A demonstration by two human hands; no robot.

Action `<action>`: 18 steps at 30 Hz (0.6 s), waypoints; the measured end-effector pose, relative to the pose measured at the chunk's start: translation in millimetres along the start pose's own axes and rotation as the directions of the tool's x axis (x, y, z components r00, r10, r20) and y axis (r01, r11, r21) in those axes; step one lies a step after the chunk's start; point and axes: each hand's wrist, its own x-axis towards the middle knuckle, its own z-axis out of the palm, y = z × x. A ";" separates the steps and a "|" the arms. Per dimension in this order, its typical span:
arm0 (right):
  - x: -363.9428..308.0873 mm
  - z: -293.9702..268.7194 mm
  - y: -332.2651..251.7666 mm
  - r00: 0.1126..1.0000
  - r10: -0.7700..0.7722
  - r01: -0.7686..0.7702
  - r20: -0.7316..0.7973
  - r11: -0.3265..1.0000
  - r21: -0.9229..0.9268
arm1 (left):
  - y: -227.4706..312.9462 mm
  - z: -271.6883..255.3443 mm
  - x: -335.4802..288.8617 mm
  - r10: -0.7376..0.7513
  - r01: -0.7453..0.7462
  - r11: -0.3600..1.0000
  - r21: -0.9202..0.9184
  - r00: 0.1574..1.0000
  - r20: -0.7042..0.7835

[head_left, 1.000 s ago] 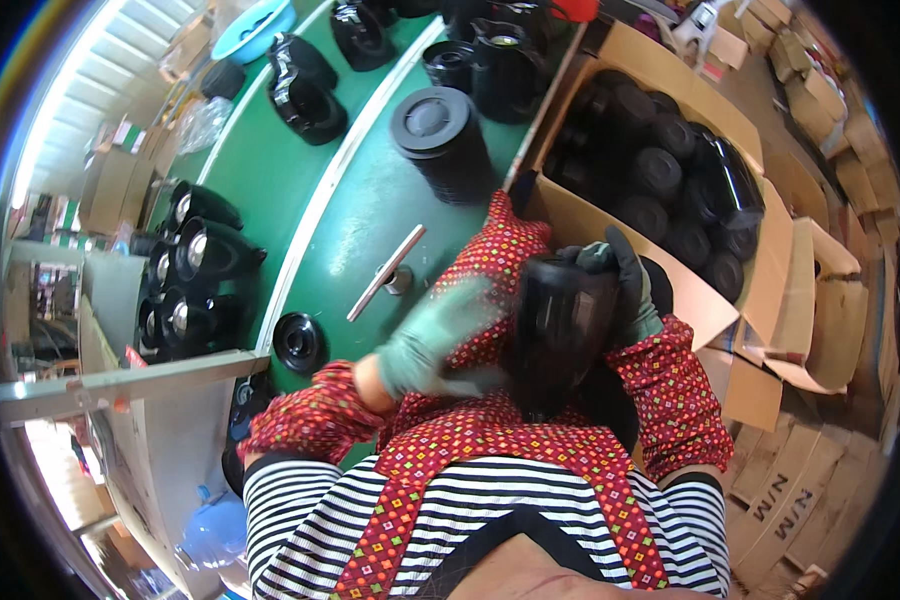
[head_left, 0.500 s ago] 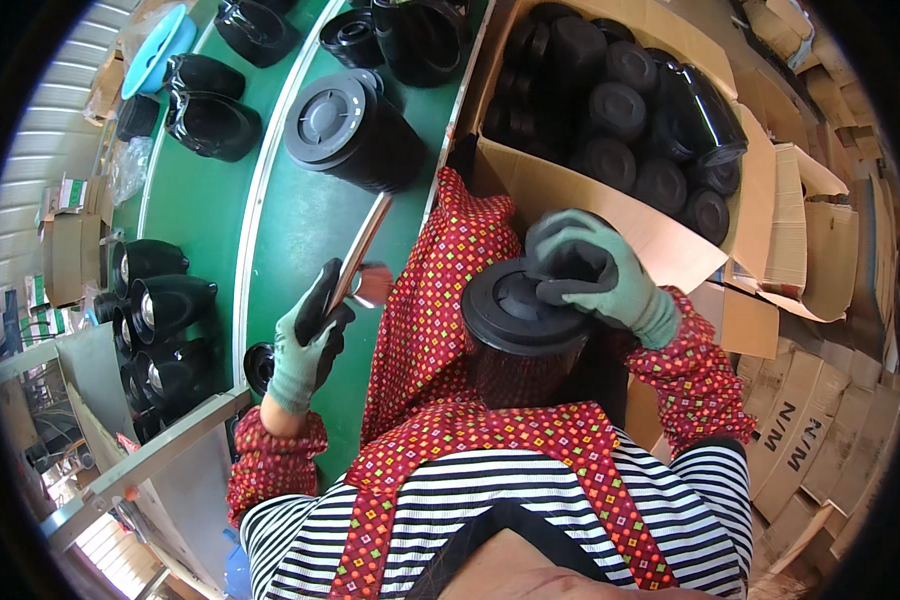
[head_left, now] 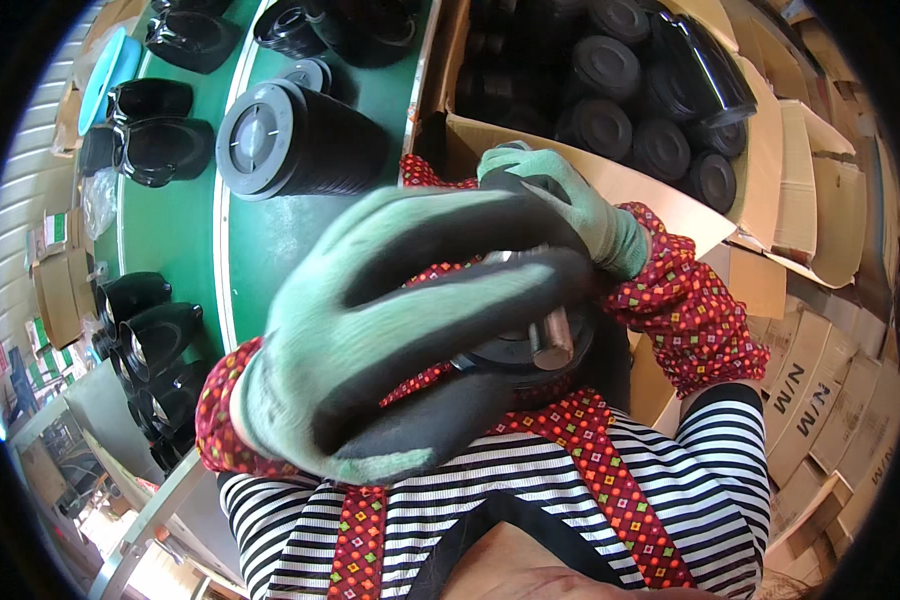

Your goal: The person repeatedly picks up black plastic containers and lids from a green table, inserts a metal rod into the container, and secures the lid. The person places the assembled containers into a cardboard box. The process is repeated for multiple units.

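My left hand (head_left: pixel 400 330), gloved in green with black-coated fingers, looms large in the middle of the view, its fingers closed around a brush. The brush's handle end (head_left: pixel 552 342) sticks out below the fingers; its bristles are hidden. Just beyond, my right hand (head_left: pixel 570 200) has its fingers bent inward; what they grip is mostly covered by the left hand. Beneath both hands, a stack of round black lids (head_left: pixel 515 352) stands at my lap, largely hidden by the left hand.
A green workbench (head_left: pixel 185 225) on the left carries a lying stack of black lids (head_left: pixel 255 140) and several glossy black housings (head_left: pixel 165 150). An open carton (head_left: pixel 610 165) of round black parts stands ahead right. Flattened cardboard (head_left: pixel 820 400) leans at the right.
My left hand has swung right and up toward the camera with the brush, from over the bench to above the stack. My right hand has shifted slightly up and left.
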 end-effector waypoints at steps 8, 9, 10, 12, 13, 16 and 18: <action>23.6 8.3 -2.4 0.979 -0.112 0.076 0.169 0.975 0.208 | -9.6 80.2 38.5 -0.052 0.050 0.993 -0.105 0.998 -0.019; 24.5 15.9 2.5 0.987 -0.043 -0.011 0.154 0.942 0.335 | -2.5 90.0 45.4 -0.115 0.114 0.993 -0.022 0.992 -0.054; 29.4 13.2 0.9 0.970 -0.105 0.013 0.220 0.925 0.380 | 6.1 98.5 52.6 -0.195 0.198 0.979 0.058 0.980 -0.046; 30.1 13.9 8.5 0.929 -0.247 0.102 0.275 0.887 0.451 | 10.9 111.0 57.0 -0.302 0.301 0.940 0.161 0.953 -0.018; 29.1 19.7 18.4 0.919 -0.282 0.133 0.276 0.880 0.456 | 10.8 110.2 54.4 -0.302 0.301 0.940 0.161 0.953 -0.021; 16.0 20.5 5.7 0.921 -0.340 0.267 0.191 0.907 0.326 | 8.3 108.1 52.3 -0.279 0.278 0.960 0.044 0.960 0.023; 16.1 22.7 -10.5 0.875 -0.455 0.450 0.168 0.890 0.065 | 11.6 94.6 49.0 -0.242 0.245 0.969 -0.016 0.966 0.087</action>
